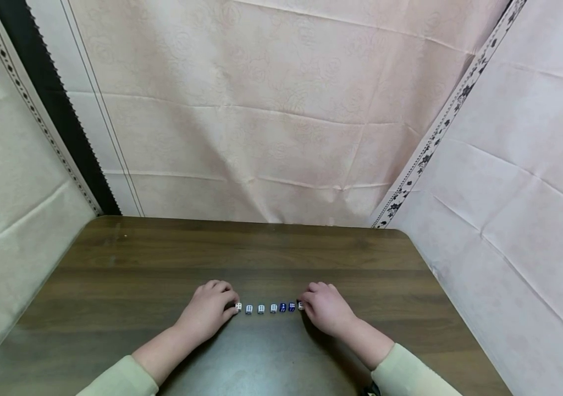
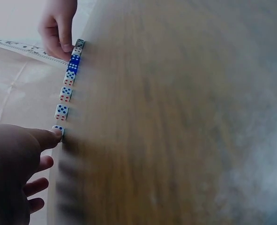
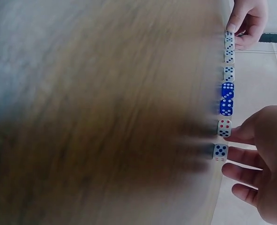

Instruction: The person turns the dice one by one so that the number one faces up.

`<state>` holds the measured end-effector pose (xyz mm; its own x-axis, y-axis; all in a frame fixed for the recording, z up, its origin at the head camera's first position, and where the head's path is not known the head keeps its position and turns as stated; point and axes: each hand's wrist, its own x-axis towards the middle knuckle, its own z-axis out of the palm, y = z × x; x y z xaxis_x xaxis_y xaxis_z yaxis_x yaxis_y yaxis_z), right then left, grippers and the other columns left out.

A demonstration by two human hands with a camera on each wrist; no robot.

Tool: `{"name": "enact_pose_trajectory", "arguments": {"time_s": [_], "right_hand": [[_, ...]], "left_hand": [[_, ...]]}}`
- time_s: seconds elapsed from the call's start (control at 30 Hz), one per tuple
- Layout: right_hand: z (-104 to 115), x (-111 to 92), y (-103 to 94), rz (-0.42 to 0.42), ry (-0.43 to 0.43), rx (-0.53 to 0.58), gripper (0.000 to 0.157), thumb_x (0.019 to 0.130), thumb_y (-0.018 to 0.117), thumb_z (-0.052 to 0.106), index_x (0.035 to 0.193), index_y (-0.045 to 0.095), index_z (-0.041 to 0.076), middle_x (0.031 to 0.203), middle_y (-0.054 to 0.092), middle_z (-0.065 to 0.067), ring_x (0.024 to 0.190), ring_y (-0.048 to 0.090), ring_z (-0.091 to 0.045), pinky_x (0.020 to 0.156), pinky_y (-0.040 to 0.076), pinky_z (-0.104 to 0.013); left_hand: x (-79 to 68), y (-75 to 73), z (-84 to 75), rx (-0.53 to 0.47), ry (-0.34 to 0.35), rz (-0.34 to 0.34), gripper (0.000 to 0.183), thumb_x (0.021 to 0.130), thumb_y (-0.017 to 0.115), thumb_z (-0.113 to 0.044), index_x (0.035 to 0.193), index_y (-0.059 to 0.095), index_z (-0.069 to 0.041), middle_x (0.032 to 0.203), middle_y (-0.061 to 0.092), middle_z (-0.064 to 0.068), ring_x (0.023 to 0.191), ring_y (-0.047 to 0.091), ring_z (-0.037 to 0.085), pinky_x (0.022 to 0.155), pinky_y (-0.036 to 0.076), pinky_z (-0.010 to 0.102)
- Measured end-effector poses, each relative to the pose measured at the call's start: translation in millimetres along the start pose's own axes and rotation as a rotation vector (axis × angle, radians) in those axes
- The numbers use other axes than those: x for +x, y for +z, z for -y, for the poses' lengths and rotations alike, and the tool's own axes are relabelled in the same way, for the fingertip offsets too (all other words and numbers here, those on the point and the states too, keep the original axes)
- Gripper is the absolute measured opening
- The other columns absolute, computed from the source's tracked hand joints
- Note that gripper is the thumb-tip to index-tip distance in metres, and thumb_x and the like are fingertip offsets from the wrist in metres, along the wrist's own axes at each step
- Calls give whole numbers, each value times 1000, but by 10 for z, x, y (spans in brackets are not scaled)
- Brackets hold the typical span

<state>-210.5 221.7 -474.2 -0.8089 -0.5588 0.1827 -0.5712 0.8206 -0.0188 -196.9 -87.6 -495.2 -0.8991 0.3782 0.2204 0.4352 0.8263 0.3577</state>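
Note:
A row of small dice lies across the brown table: white ones, among them a white die (image 1: 261, 309), and two blue dice (image 3: 227, 98) side by side. My left hand (image 1: 207, 309) pinches the white die (image 2: 59, 128) at the row's left end, its other fingers spread behind. At the other end my right hand (image 1: 328, 309) has its thumb against one white die (image 3: 224, 128) and a finger on the outermost white die (image 3: 220, 152). In the head view the right hand hides part of that end.
The wooden table (image 1: 113, 275) has rounded far corners. Pale cloth (image 1: 281, 110) hangs behind it, with more white cloth (image 1: 519, 165) at the right side. Light green sleeves (image 1: 123, 379) cover both forearms.

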Motion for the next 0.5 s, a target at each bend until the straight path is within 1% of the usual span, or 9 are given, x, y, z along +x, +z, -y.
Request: {"name": "enact_pose_trajectory", "arguments": {"time_s": [0.17,0.33,0.5], "right_hand": [[-28,-4,-12,-5,29,41,12,94,66,22,99,76,17,90,62,6,85,57,-14,75,46,-36],[-50,-12,-11,8,44,44,9,91,70,27,92,73,19,89,59,7,83,54,-12,74,45,-35],[-39,-15,-13,4,32,44,10,89,73,30,89,72,19,86,58,8,80,52,-11,73,44,-34]], "left_hand": [[9,-12,-18,-5,3,0,8,89,76,-28,95,72,-24,109,62,-2,115,54,28,101,39,53],[18,-11,-23,-1,9,6,8,89,76,-28,95,72,-24,110,62,-2,115,54,28,101,39,53],[13,-5,-10,9,6,12,8,89,76,-29,95,71,-25,109,62,-3,115,53,28,100,40,53]]}}
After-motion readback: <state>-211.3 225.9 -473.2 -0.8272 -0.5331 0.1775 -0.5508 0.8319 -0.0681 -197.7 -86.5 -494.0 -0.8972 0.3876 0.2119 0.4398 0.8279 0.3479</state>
